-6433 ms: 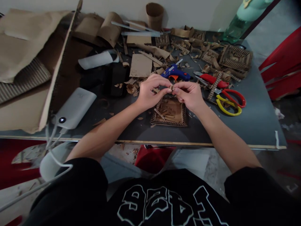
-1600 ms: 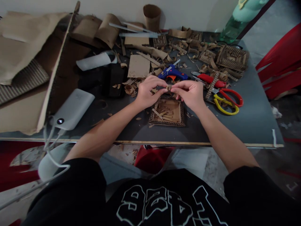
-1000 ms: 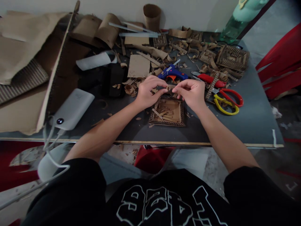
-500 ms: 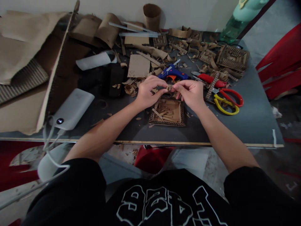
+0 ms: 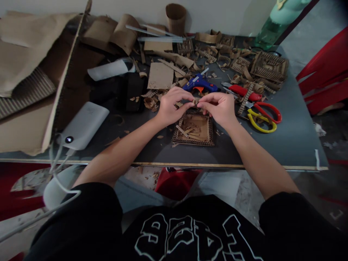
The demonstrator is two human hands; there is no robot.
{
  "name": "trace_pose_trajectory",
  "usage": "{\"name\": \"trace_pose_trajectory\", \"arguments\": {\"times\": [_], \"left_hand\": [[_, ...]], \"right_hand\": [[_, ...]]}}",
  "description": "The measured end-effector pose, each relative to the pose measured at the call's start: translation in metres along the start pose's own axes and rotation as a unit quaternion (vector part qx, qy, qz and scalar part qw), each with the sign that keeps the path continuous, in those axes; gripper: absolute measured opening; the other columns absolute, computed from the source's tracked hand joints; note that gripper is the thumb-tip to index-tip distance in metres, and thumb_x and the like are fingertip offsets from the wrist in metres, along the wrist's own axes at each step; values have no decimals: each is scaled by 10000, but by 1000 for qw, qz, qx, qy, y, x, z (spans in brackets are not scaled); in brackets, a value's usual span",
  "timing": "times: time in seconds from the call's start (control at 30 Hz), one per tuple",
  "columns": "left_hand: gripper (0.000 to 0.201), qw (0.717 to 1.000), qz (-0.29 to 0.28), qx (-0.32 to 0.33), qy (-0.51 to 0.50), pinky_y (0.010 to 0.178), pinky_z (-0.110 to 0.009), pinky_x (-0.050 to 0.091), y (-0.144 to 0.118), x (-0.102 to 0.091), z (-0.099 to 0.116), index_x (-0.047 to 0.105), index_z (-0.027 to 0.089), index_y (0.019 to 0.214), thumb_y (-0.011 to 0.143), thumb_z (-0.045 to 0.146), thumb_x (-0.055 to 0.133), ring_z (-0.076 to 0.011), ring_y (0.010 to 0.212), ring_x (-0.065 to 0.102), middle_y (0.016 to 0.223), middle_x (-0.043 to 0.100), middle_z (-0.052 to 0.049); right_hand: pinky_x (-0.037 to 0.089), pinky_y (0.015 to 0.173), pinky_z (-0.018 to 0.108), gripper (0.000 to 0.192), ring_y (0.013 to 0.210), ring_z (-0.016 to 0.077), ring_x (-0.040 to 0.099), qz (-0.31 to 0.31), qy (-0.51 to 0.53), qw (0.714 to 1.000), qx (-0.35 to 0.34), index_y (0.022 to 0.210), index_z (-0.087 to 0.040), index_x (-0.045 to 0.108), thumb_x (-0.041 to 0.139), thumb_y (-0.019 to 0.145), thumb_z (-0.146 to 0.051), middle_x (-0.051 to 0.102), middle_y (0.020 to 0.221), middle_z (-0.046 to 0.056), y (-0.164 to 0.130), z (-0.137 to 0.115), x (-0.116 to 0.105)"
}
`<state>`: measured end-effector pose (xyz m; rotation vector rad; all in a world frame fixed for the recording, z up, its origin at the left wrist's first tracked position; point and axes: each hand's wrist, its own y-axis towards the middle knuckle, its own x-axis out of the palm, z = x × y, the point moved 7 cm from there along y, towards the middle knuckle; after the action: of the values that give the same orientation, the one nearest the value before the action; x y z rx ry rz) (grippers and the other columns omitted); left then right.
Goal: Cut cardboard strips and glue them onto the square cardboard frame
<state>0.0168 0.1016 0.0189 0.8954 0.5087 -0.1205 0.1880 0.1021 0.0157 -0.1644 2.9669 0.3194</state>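
Between my two hands is a small cardboard piece [image 5: 195, 102], partly covered by the fingertips. My left hand [image 5: 174, 104] pinches it from the left. From the right, the thumb and forefinger of my right hand [image 5: 219, 107] close on the same piece. Just below the hands, a square corrugated cardboard frame [image 5: 193, 142] lies flat on the table, with several loose cardboard strips [image 5: 191, 131] inside it. Behind my fingers rests a blue glue gun [image 5: 202, 83] with an orange trigger.
Scissors with red and yellow handles [image 5: 262, 121] and a red-handled cutter [image 5: 246, 92] lie right of my hands. Cardboard scraps [image 5: 209, 56] cover the back of the dark table [image 5: 293, 141]. A white power bank [image 5: 85, 125] and its cable sit at left; a green bottle [image 5: 277, 29] stands back right.
My right hand has shifted slightly left, and its thumb and forefinger have come together at the small cardboard piece. My left hand has barely moved.
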Motion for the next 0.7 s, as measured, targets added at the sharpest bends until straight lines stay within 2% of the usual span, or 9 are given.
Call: {"name": "trace_pose_trajectory", "arguments": {"times": [0.07, 0.13, 0.33, 0.53, 0.7], "left_hand": [[369, 1000, 2, 3, 0, 875, -393, 568, 0, 0, 0, 721, 235, 887, 957, 581, 610, -183, 923, 743, 925, 809, -51], [356, 1000, 4, 8, 0, 882, -391, 568, 0, 0, 1, 721, 234, 889, 958, 568, 618, -181, 923, 744, 923, 809, -47], [258, 999, 18, 31, -27, 876, -365, 565, 0, -3, 5, 722, 231, 909, 951, 481, 671, -168, 933, 746, 941, 810, -41], [224, 999, 21, 33, -19, 876, -362, 569, 0, -3, 5, 730, 228, 904, 944, 446, 693, -168, 930, 750, 935, 813, -37], [158, 997, 39, 65, -35, 873, -331, 571, -2, -4, 6, 737, 222, 929, 922, 380, 736, -151, 917, 751, 931, 812, -24]], "right_hand": [[439, 412, 241, 466, 442, 94, 550, 9, 11, 1000, 15, 636, -211, 733, 972, 484, -581, 680, 569, -20, 0, -1, 1], [442, 418, 239, 476, 442, 91, 542, 10, 14, 1000, 17, 607, -208, 710, 986, 453, -564, 661, 547, -24, 0, -1, 1], [403, 407, 234, 453, 452, 90, 580, -13, -2, 1000, -22, 734, -212, 791, 846, 696, -660, 730, 643, 9, -1, 0, -1], [442, 423, 236, 486, 467, 101, 579, 5, 25, 1000, -8, 619, -212, 702, 993, 444, -559, 678, 572, -18, -1, 0, 0], [414, 408, 222, 465, 438, 82, 565, -5, -6, 1000, -22, 685, -196, 764, 883, 641, -643, 704, 600, -7, -1, 0, -1]]}}
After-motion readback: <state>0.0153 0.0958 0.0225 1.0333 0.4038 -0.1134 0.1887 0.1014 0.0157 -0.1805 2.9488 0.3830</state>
